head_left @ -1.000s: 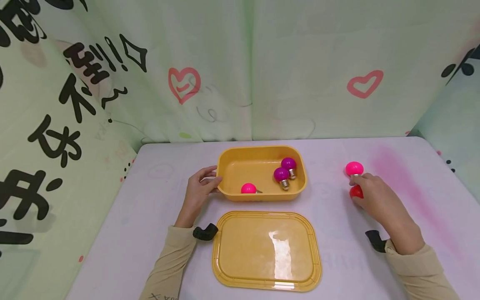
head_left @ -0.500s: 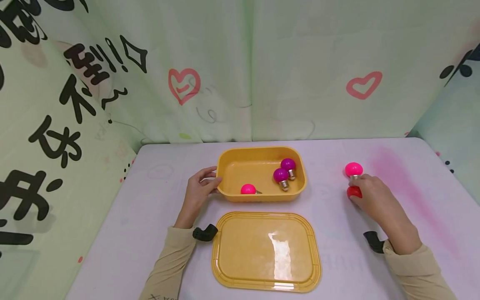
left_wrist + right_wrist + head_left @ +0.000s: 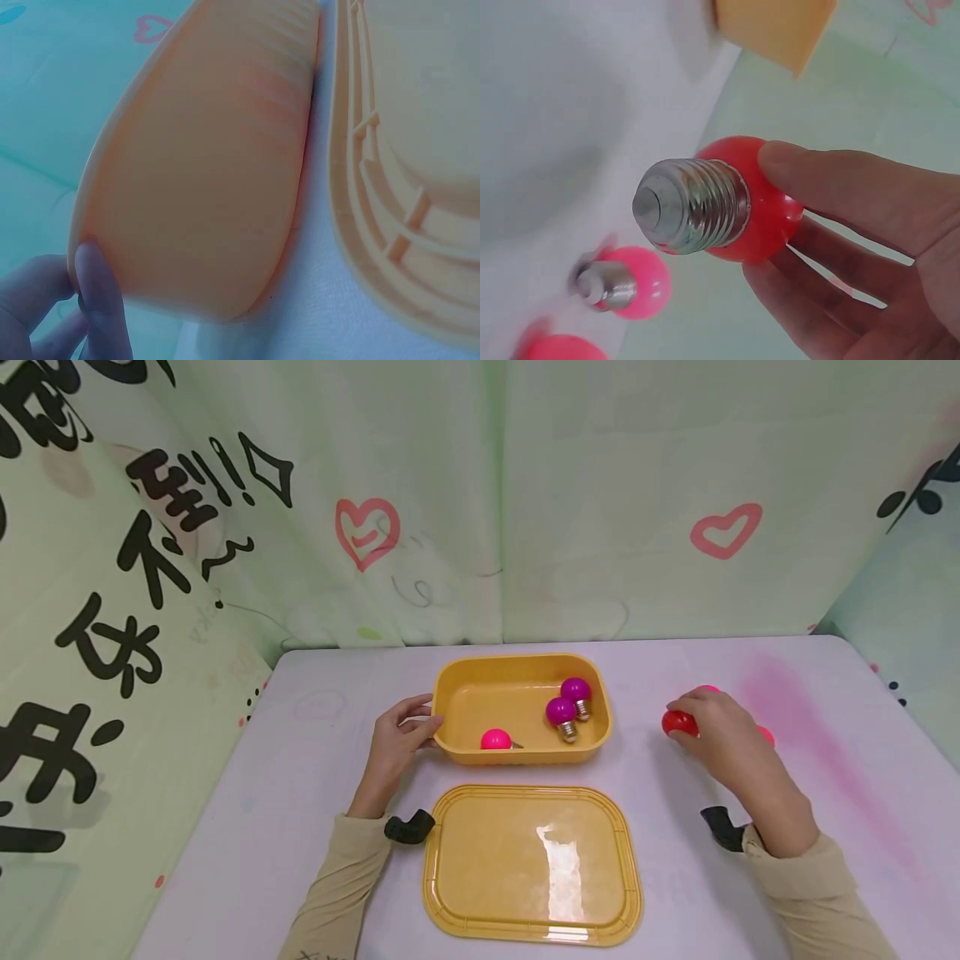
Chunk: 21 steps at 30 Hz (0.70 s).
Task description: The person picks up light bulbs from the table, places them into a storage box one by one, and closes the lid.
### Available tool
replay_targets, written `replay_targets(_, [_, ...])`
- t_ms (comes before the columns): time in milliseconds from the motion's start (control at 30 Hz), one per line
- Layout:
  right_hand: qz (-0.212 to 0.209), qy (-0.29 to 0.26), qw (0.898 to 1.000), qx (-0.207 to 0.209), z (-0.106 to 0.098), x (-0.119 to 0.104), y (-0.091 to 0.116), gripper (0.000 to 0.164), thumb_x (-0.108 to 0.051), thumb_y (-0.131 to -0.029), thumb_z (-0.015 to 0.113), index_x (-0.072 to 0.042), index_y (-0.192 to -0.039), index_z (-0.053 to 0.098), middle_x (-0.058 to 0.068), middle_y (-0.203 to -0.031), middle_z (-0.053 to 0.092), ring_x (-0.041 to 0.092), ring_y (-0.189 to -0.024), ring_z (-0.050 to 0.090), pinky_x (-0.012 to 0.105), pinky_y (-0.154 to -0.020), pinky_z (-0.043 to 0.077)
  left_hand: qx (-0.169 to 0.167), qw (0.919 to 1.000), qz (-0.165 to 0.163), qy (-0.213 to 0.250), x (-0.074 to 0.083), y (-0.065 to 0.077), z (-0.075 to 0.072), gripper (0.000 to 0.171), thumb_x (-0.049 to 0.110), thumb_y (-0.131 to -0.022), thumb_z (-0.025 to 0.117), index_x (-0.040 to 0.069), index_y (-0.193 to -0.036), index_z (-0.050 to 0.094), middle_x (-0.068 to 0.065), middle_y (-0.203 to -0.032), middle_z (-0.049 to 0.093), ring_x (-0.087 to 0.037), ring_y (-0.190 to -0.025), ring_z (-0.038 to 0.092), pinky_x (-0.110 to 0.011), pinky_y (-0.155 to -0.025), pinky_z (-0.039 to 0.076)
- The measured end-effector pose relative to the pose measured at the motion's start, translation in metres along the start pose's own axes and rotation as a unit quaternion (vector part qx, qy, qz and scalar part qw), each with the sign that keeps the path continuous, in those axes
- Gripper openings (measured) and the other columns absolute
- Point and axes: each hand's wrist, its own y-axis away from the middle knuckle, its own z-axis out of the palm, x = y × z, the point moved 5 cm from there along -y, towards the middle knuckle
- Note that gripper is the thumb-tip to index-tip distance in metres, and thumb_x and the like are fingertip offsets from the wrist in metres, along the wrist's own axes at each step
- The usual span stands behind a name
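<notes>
A red light bulb [image 3: 754, 202] with a silver screw base is pinched between the thumb and fingers of my right hand [image 3: 723, 735], raised off the table. In the right wrist view a pink bulb [image 3: 646, 281] and part of another pink bulb [image 3: 564, 349] lie on the table beyond it. My left hand [image 3: 401, 739] grips the left rim of a yellow box [image 3: 517, 757], thumb outside. Inside the box are two purple bulbs [image 3: 561, 710] at the right and one pink bulb [image 3: 496, 739] near the front wall, its base partly hidden.
A yellow lid [image 3: 532, 860] lies flat on the white table [image 3: 247, 860], in front of the box. A patterned green curtain [image 3: 600, 510] hangs behind the table and along its sides.
My right hand has lifted the red bulb and moved left with it. Another pink bulb now shows beside the right wrist. My left hand and the box have stayed put.
</notes>
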Motion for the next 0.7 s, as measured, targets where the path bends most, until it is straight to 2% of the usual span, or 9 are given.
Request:
replay_targets(100, [0.006,-0.012,1.0,-0.001,-0.002,-0.008,-0.002,0.05,-0.005,-0.077,0.084,0.009,-0.121,0.063,0.031,-0.117,0.058,0.049,-0.11,0.051,0.06,-0.084,0.055,0.001,1.0,-0.001,-0.004,0.0,0.0,0.0,0.043,0.006,-0.09,0.072,0.004,-0.132,0.061,-0.018,-0.116,0.058,-0.034,-0.093,0.063,-0.023,-0.067,0.06])
replay_targets(333, [-0.029,-0.026,0.999,0.015,-0.01,-0.026,-0.006,0.043,-0.002,-0.081,0.079,0.01,-0.12,0.064,0.028,-0.116,0.06,0.045,-0.109,0.053,0.057,-0.085,0.056,0.001,1.0,0.001,-0.007,0.0,0.0,0.001,0.043,0.006,-0.09,0.072,0.004,-0.132,0.061,-0.017,-0.116,0.058,-0.036,-0.093,0.063,-0.023,-0.066,0.06])
replay_targets(700, [-0.039,-0.051,0.998,0.012,-0.018,-0.052,-0.011,0.043,-0.003,-0.084,0.077,0.007,-0.123,0.064,0.025,-0.121,0.059,0.043,-0.115,0.051,0.055,-0.085,0.057,0.002,0.9999,-0.003,-0.017,-0.001,-0.001,0.001,0.044,0.008,-0.091,0.071,0.003,-0.134,0.06,-0.023,-0.121,0.058,-0.025,-0.088,0.064,-0.023,-0.068,0.06])
